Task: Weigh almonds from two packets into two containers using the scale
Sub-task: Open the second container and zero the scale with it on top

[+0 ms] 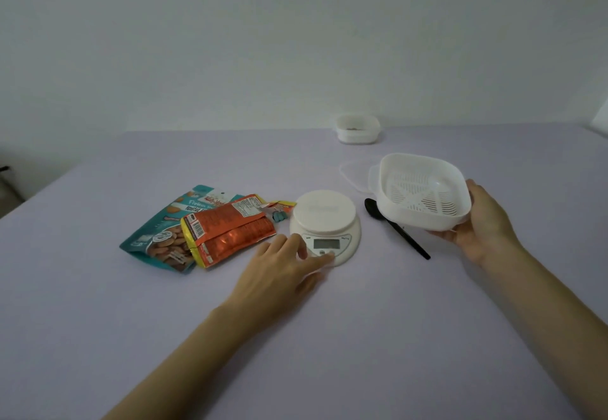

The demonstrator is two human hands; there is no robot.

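Two hands work over a lavender desk (329, 337). Nearest the viewer, the left hand (289, 261) lies flat with its fingers (330, 256) extended onto the button row at the front of the digital kitchen scale (325, 225). It grasps nothing, and is probably switching the scale on or zeroing it before a load arrives. The display shows no legible reading, and the round platform is bare. The right hand (480, 222) grips the near rim of a slotted white container (424, 192), thumb on top, and holds it tilted and raised to the right of the scale. It appears to be waiting to go onto the platform.

One black spoon (394, 227) lies between the scale and the held container, within reach for portioning. Left of the scale lie two packets, an orange packet (230, 229) overlapping a teal packet (158, 232), both flat on the desk. A clear lid (350, 174) rests behind the scale.

Farthest off, near the desk's back edge, stands a second white container (358, 130). Dark pieces show inside it, likely almonds, though they are too small to confirm.

Count: two packets, two containers, one scale, one spoon, one lid.
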